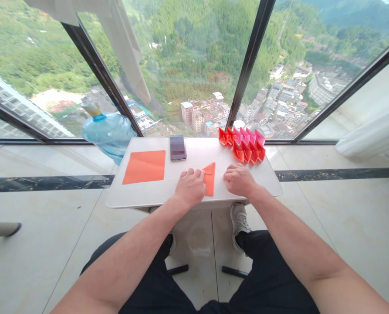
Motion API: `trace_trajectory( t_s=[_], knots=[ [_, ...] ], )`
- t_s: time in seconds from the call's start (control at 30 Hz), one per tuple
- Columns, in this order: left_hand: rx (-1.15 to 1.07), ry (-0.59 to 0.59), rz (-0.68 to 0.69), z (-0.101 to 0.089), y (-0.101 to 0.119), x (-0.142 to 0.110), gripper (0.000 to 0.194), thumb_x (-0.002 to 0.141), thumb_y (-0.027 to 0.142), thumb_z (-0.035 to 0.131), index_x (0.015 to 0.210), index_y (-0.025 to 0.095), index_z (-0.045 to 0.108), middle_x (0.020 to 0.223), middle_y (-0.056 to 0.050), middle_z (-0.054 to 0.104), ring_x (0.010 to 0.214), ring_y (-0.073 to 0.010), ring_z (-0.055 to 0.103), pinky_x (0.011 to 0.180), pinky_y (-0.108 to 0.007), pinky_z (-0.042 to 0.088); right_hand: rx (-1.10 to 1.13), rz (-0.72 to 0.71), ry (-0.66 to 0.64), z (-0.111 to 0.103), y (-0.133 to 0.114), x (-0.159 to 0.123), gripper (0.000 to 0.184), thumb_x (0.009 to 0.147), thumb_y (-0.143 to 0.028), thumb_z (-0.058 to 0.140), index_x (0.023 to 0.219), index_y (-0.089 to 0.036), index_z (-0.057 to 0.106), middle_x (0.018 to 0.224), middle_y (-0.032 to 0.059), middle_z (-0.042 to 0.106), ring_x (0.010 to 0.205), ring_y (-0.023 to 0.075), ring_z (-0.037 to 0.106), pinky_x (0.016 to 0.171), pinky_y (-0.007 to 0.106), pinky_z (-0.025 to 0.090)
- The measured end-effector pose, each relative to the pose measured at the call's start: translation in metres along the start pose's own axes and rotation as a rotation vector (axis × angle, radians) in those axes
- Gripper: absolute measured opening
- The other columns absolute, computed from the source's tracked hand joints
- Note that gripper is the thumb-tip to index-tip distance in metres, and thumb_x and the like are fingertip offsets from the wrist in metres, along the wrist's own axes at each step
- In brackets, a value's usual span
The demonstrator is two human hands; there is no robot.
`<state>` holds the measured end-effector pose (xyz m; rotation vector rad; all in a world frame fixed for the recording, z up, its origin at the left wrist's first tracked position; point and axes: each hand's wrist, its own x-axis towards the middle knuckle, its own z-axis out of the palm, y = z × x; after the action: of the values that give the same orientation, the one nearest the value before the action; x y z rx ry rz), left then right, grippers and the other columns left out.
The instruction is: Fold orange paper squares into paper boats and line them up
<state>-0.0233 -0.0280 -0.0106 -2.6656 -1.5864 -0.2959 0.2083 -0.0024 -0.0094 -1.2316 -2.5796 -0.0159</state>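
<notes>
A folded sheet of orange paper (209,185) lies on the white table, with one corner turned over into a slanted flap at its top. My left hand (190,188) is closed at the paper's left edge, and its fingertips press on the fold; part of the sheet is hidden beneath it. Just right of the paper, apart from it, my right hand (238,179) rests on the table with its fingers curled in. I see nothing in that hand.
A flat orange sheet (144,167) lies at the table's left. Behind my left hand is a dark phone-like object (177,148), partly blurred. Several red and pink folded paper pieces (249,151) stand at the back right. A large blue water bottle (106,133) stands beside the white table (142,197).
</notes>
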Motion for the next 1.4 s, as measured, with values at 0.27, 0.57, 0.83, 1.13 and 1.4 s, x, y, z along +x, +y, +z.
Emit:
trace_trajectory(
  t_s=[0.27, 0.57, 0.83, 1.13, 1.4],
  knots=[
    [0.037, 0.01, -0.058, 0.005, 0.001, 0.01, 0.035, 0.091, 0.025, 0.046, 0.119, 0.013, 0.064, 0.107, -0.016, 0.065, 0.105, -0.0317, 0.053, 0.084, -0.047, 0.042, 0.077, -0.018, 0.003, 0.012, -0.024, 0.029, 0.037, 0.084, -0.011, 0.054, 0.117, -0.021, 0.069, 0.125, 0.0073, 0.069, 0.108, 0.0246, 0.058, 0.092, 0.039, 0.042],
    [-0.099, 0.0, 0.034, -0.005, -0.014, 0.007, 0.027, 0.094, 0.027, 0.045, 0.103, 0.02, 0.07, 0.107, -0.01, 0.069, 0.108, -0.0276, 0.056, 0.09, -0.043, 0.047, 0.046, 0.08, -0.098, 0.018, -0.029, 0.044, 0.027, 0.094, -0.021, 0.049, 0.114, -0.024, 0.067, 0.115, 0.0085, 0.069, 0.107, 0.0256, 0.056, 0.089, 0.039, 0.043],
    [-0.17, -0.008, 0.143, -0.003, -0.028, 0.008, 0.038, 0.092, 0.017, 0.043, 0.121, 0.02, 0.067, 0.13, -0.007, 0.066, 0.124, -0.0239, 0.054, 0.105, -0.042, 0.044, 0.146, 0.074, -0.071, 0.019, -0.027, 0.056, 0.029, 0.092, -0.025, 0.054, 0.12, -0.025, 0.066, 0.118, 0.0083, 0.067, 0.11, 0.026, 0.055, 0.091, 0.04, 0.044],
    [-0.145, -0.007, 0.091, -0.001, -0.023, 0.012, 0.025, 0.089, 0.015, 0.047, 0.088, 0.016, 0.071, 0.098, -0.012, 0.068, 0.103, -0.0251, 0.06, 0.098, -0.041, 0.048, 0.216, 0.034, -0.096, 0.005, -0.008, 0.032, 0.014, 0.075, -0.023, 0.076, 0.087, -0.021, 0.07, 0.091, 0.0041, 0.07, 0.091, 0.0207, 0.061, 0.082, 0.033, 0.044],
    [-0.204, -0.01, 0.087, 0.001, -0.023, 0.015, 0.019, 0.09, 0.015, 0.049, 0.084, 0.016, 0.068, 0.098, -0.011, 0.07, 0.102, -0.0245, 0.062, 0.095, -0.038, 0.051, 0.03, -0.016, -0.088, 0.006, -0.006, 0.03, 0.011, 0.086, -0.016, 0.063, 0.081, -0.02, 0.072, 0.087, 0.0061, 0.072, 0.089, 0.0215, 0.061, 0.081, 0.033, 0.044]
  ],
)
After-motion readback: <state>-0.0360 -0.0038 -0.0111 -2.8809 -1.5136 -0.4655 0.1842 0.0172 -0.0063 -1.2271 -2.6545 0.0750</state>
